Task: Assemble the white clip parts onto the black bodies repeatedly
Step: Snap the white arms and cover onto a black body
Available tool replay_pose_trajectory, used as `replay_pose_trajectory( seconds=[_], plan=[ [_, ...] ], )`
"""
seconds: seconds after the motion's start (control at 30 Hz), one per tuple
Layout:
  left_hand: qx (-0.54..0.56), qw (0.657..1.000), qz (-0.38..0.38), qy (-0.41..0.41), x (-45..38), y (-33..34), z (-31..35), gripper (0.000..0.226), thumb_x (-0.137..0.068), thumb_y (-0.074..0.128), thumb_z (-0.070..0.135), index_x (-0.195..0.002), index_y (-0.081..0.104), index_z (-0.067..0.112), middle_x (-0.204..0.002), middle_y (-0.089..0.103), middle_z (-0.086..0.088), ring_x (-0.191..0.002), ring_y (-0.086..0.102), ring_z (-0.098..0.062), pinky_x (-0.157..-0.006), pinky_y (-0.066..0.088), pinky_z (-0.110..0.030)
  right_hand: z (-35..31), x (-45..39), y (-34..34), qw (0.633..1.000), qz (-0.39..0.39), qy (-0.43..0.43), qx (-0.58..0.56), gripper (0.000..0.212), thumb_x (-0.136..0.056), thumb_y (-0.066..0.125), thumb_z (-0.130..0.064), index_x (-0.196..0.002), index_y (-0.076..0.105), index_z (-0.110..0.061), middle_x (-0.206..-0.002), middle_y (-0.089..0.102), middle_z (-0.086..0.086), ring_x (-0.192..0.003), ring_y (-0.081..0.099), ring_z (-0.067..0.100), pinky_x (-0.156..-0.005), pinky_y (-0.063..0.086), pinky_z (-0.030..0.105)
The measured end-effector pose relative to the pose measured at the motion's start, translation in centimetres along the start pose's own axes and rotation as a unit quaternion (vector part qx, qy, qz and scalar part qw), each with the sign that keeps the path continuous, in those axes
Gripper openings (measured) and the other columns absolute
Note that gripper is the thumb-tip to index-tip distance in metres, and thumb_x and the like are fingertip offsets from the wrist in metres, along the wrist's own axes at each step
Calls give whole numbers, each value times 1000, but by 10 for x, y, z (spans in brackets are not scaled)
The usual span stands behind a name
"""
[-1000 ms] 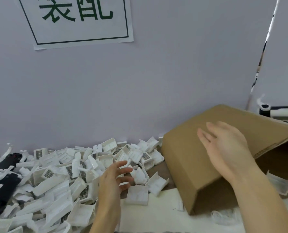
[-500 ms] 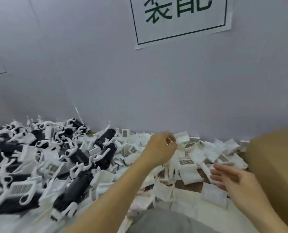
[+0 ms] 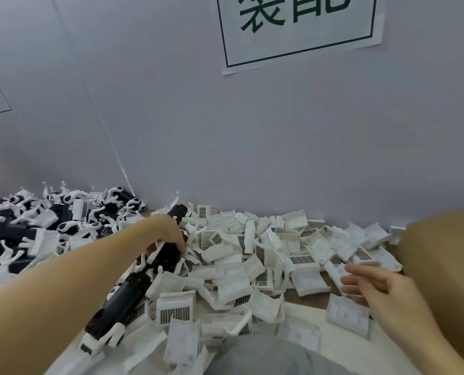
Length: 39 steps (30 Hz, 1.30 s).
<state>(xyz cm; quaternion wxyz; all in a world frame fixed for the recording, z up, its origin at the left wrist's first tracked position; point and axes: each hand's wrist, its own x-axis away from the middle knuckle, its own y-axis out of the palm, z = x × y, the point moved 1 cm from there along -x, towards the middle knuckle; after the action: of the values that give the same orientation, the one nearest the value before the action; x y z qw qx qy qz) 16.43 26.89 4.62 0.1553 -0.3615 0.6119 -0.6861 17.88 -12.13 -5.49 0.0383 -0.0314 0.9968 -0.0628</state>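
Fingers of the left hand (image 3: 170,234) curl down onto a black body (image 3: 168,255) in the pile; whether they grasp it or only touch it cannot be told, since the fingertips are hidden among the parts. Right hand (image 3: 371,286) hovers with relaxed, loosely spread fingers holding nothing, just above the white clips (image 3: 266,255) heaped across the table (image 3: 304,300). Another black body (image 3: 117,304) lies nearer, under the left forearm. More bodies with white pieces are piled at far left (image 3: 36,226). A cardboard box (image 3: 442,255) stands at right, a printed sign (image 3: 298,28) on the wall.
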Motion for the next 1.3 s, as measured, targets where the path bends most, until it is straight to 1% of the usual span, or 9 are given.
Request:
replay_pose_trajectory(
  seconds=[0.17, 0.3, 0.37, 0.5, 0.67, 0.83, 0.93, 1.1, 1.3],
  plan=[
    [34, 993, 108, 27, 16, -23, 3, 66, -84, 79, 39, -133, 52, 4, -113, 58, -9, -96, 59, -24, -74, 51, -29, -1, 2, -7, 1000, 10, 1, 14, 35, -101, 49, 4, -95, 74, -20, -78, 77, -5, -67, 74, 13, -62, 55, 24],
    [272, 936, 205, 93, 41, -39, 12, 43, -87, 76, 34, -104, 50, 4, -82, 58, -7, -67, 53, -14, -51, 39, -26, -1, 2, -8, 1000, 19, 1, 14, 34, -101, 50, 3, -95, 74, -21, -77, 77, -5, -64, 73, 14, -64, 50, 28],
    [499, 844, 126, 149, 62, -33, 23, 40, -89, 77, 26, -104, 57, -5, -93, 72, -17, -72, 69, -22, -57, 52, -28, -1, 2, -6, 1000, 19, -2, 12, 33, -101, 51, 3, -96, 74, -20, -76, 77, -4, -63, 72, 13, -63, 49, 28],
    [783, 576, -91, 218, 114, 4, 49, 38, -85, 75, 22, -112, 63, -2, -91, 77, -15, -79, 76, -28, -81, 62, -45, -2, 2, -9, 999, 30, -16, 2, 31, -100, 52, 2, -96, 76, -17, -75, 76, -2, -62, 71, 18, -59, 49, 24],
    [874, 391, -216, 190, 155, 65, 99, 51, -69, 81, 24, -112, 69, 0, -94, 74, -15, -85, 74, -28, -75, 62, -39, -10, 8, -8, 998, 19, -56, -22, 27, -100, 54, 1, -97, 76, -14, -78, 76, 2, -62, 70, 15, -54, 51, 17],
    [869, 441, -137, 179, 158, 129, 145, 64, -63, 87, 22, -116, 60, -4, -90, 76, -16, -73, 75, -25, -59, 58, -30, -23, 13, -1, 996, -67, -38, -55, 31, -102, 52, -25, -93, 82, -23, -92, 78, 7, -78, 73, 23, -74, 53, 36],
    [814, 530, -106, 212, 146, 144, 155, 81, -56, 96, 33, -123, 62, 3, -99, 78, -14, -90, 75, -30, -85, 59, -45, -22, 16, 6, 988, -140, -2, -67, 38, -86, 54, -51, -105, 79, -29, -103, 78, 4, -97, 73, 25, -89, 55, 46],
    [774, 574, -98, 249, 140, 152, 163, 72, -62, 86, 47, -117, 63, 8, -99, 79, -9, -91, 77, -27, -69, 59, -29, -25, 20, 6, 977, -212, -27, 2, 36, -78, 73, -54, -111, 73, -39, -106, 76, -11, -101, 71, 5, -87, 58, 30],
    [733, 599, -102, 307, 144, 147, 163, 35, -79, 73, 51, -84, 82, 18, -90, 80, -3, -76, 75, -7, -56, 52, -13, -25, 16, 11, 994, -43, -101, 7, 75, -61, 80, -57, -128, 59, -33, -109, 69, -10, -104, 67, 9, -89, 53, 28]
  ],
)
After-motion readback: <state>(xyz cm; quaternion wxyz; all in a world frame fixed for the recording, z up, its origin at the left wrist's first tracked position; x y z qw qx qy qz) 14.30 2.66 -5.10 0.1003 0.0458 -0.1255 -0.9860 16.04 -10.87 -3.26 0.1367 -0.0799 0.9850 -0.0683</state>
